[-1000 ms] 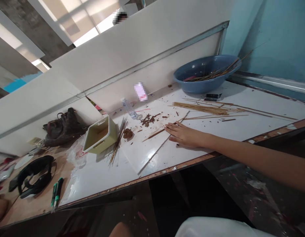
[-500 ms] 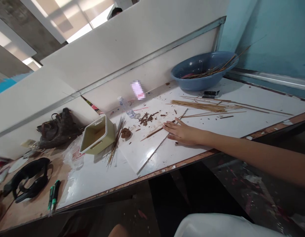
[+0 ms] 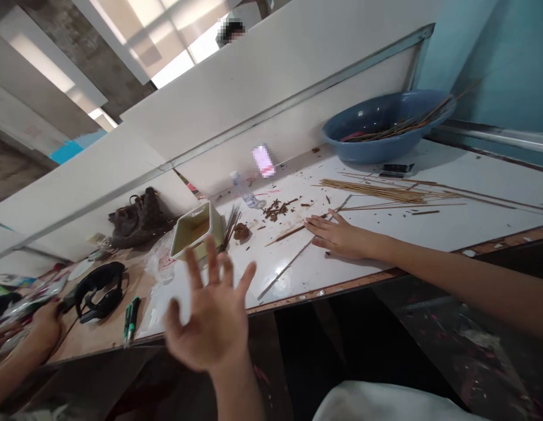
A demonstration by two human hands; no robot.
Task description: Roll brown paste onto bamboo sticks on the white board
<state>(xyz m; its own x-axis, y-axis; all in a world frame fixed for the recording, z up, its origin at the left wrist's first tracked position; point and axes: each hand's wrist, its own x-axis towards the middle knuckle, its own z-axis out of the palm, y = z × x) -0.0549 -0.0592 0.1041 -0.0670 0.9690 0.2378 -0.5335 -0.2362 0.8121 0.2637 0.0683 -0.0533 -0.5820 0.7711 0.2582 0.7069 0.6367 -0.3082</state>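
Observation:
My right hand (image 3: 342, 237) lies flat on a white board (image 3: 271, 257), fingers stretched over one end of a brown-coated incense stick (image 3: 287, 235). Raised in front of the table edge, my left hand (image 3: 212, 327) has its fingers spread, palm showing and nothing in it; motion blurs it slightly. A lump of brown dough (image 3: 241, 232) sits on the board's left side, beside a bunch of thin sticks (image 3: 231, 225) partly hidden by the box. Broken brown pieces (image 3: 278, 209) are scattered behind the coated stick. Bare bamboo sticks (image 3: 372, 190) lie in a bundle beyond my right hand.
A blue basin (image 3: 377, 153) holding sticks stands back right. Along the partition are a bottle (image 3: 244, 190), yellowish box (image 3: 219, 222) and handbag (image 3: 142, 221). Left are a black headband-like object (image 3: 105, 298), green-black tools (image 3: 131, 316) and another person's hand (image 3: 45, 327).
My left hand has come up into view from the bottom, fingers spread. The view has shifted left, showing more of the other person's arm. My right hand stays on the stick.

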